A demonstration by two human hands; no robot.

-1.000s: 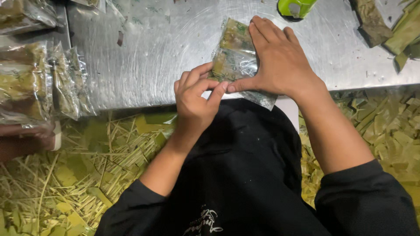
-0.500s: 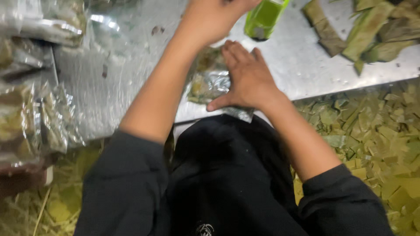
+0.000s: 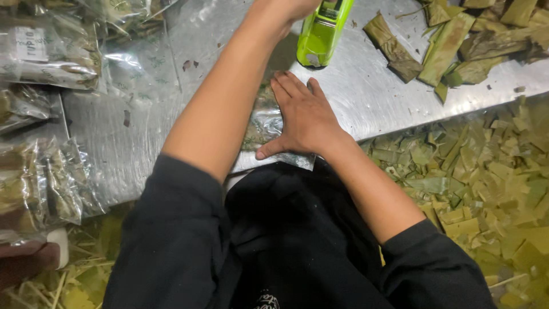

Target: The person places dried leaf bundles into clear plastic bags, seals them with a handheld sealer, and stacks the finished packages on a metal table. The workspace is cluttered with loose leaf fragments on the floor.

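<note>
My right hand [image 3: 303,123] lies flat, fingers spread, on a clear plastic bag of green leaves [image 3: 260,123] at the near edge of the metal table [image 3: 372,97]. My left arm stretches across the bag toward the far side. Only the wrist and heel of my left hand [image 3: 289,7] show at the top edge, right beside a bright green stapler [image 3: 321,31]. Its fingers are cut off by the frame, so the grip is hidden.
Folded leaf parcels [image 3: 452,46] lie at the table's far right. Filled plastic bags [image 3: 48,54] pile up on the left, more of them [image 3: 51,183] lower down. Cut leaf scraps [image 3: 486,177] cover the floor to the right, and straw-like strips [image 3: 57,286] lie at lower left.
My left hand let go of the bag and reached across the table to the green stapler. My right hand stayed pressed on the bag. The view shifted toward the right.
</note>
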